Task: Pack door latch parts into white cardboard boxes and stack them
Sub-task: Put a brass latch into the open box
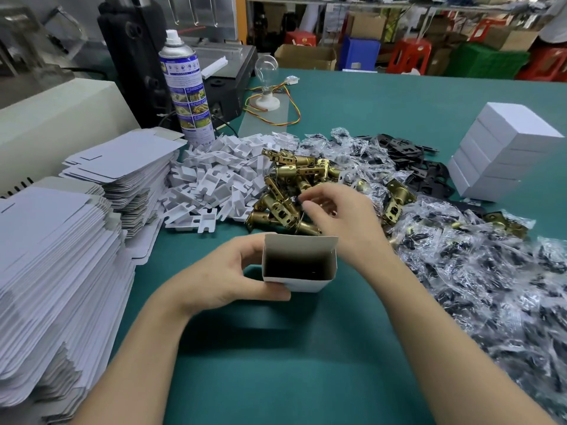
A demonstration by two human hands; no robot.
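Head camera, looking down on a green table (306, 378). The open white box (300, 265) sits near the middle, just above the tabletop. From it, two stacks of flat box blanks (46, 256) lie at 9 and 10 o'clock. A heap of white plastic pieces (214, 179) lies at 11, with a spray can (187, 93) upright behind it. The brass latches (291, 173) are piled at 12, just beyond the box. Bagged screws (491, 286) spread from 1 round to 4, black plates (408, 154) lie at 1, and a stack of closed white boxes (503, 154) stands at 2.

The left hand (227, 271) grips the box from its 9 o'clock side, thumb along the near wall and fingers behind. The right hand (334, 210) hangs over the latches and hides part of the pile. Its fingers are curled with the tips close together, perhaps on something small and dark; I cannot tell whether they hold anything.

The box stands on end, its long axis near vertical and leaning toward the camera. Its mouth faces up, the flap is raised on the far side, and the inside is dark.
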